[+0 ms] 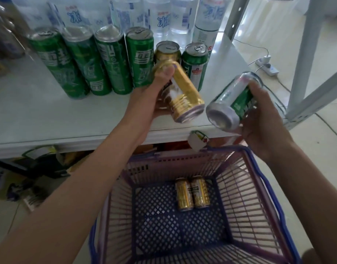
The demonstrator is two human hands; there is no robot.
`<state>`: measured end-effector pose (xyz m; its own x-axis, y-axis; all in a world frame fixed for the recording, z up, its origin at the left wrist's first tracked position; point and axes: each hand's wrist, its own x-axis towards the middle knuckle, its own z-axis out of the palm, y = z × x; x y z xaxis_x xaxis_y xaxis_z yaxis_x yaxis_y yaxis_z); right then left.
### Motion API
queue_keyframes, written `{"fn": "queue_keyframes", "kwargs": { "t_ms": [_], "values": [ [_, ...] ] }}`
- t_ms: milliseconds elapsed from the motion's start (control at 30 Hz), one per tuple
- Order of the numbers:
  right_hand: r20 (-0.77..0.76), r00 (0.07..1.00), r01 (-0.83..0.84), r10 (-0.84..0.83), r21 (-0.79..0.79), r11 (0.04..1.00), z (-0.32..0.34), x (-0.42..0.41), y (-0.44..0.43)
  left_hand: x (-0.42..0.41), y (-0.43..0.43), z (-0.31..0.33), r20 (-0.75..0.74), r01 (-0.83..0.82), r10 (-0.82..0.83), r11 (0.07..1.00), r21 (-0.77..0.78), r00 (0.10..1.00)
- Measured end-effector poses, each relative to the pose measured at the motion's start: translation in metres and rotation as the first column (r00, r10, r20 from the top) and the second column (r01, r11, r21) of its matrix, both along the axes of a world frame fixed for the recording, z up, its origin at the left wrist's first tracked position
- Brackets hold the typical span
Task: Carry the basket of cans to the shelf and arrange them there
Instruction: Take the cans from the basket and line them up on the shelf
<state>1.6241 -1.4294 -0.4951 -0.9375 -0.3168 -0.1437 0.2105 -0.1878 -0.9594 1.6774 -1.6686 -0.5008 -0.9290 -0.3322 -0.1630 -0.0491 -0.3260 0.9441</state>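
Observation:
My left hand (154,92) grips a gold can (184,96), tilted with its base toward me, over the front of the white shelf (49,115). My right hand (263,119) holds a green and silver can (232,101), also tilted, just off the shelf's right front corner. Several tall green cans (106,60) stand in a row on the shelf, with a short gold can (166,51) and a short green can (195,61) to their right. Below, the blue basket (263,187) sits on the floor with two gold cans (192,193) lying in it.
Clear water bottles (160,16) fill the back of the shelf. A white shelf upright (304,54) rises at the right. A power strip (266,67) and cables lie on the tiled floor beyond. Boxes and packets (40,168) crowd the space under the shelf.

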Motion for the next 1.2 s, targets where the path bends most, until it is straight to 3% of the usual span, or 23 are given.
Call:
{"fn": "queue_keyframes", "kwargs": {
  "t_ms": [167,233,300,467,633,833,1033,1100,1200],
  "values": [
    [-0.306,0.917,0.327,-0.256,0.210,0.921,0.009,-0.021,0.018,-0.019,0.018,0.003,-0.169,-0.079,0.024,0.942,-0.326,0.985],
    [-0.480,0.834,0.458,-0.272,0.328,0.826,0.005,-0.029,0.023,-0.022,0.027,-0.005,-0.198,-0.115,0.023,0.878,-0.465,0.980],
    [-0.564,0.789,0.523,-0.244,0.407,0.749,-0.001,-0.038,0.024,-0.028,0.039,-0.013,-0.191,-0.133,0.040,0.855,-0.502,0.981],
    [-0.628,0.748,0.565,-0.216,0.432,0.703,-0.016,-0.058,0.013,-0.046,0.059,-0.020,-0.221,-0.191,0.074,0.797,-0.574,0.972],
    [-0.611,0.786,0.473,-0.096,0.493,0.730,-0.024,-0.073,0.020,-0.040,0.064,-0.040,-0.247,-0.274,0.121,0.490,-0.827,0.961],
    [-0.657,0.754,0.508,0.011,0.594,0.624,-0.046,-0.077,0.020,-0.042,0.065,-0.051,-0.264,-0.247,0.050,0.548,-0.799,0.963],
    [-0.638,0.768,0.508,-0.054,0.556,0.657,-0.046,-0.078,0.017,-0.039,0.066,-0.052,-0.251,-0.160,-0.132,0.480,-0.863,0.959],
    [-0.636,0.768,0.520,-0.072,0.554,0.650,-0.047,-0.078,0.016,-0.039,0.068,-0.051,-0.194,-0.083,-0.231,0.416,-0.906,0.954],
    [-0.659,0.750,0.543,-0.059,0.561,0.625,-0.051,-0.077,0.016,-0.038,0.069,-0.049,-0.073,-0.003,-0.300,0.227,-0.974,0.951]
  ]
}}
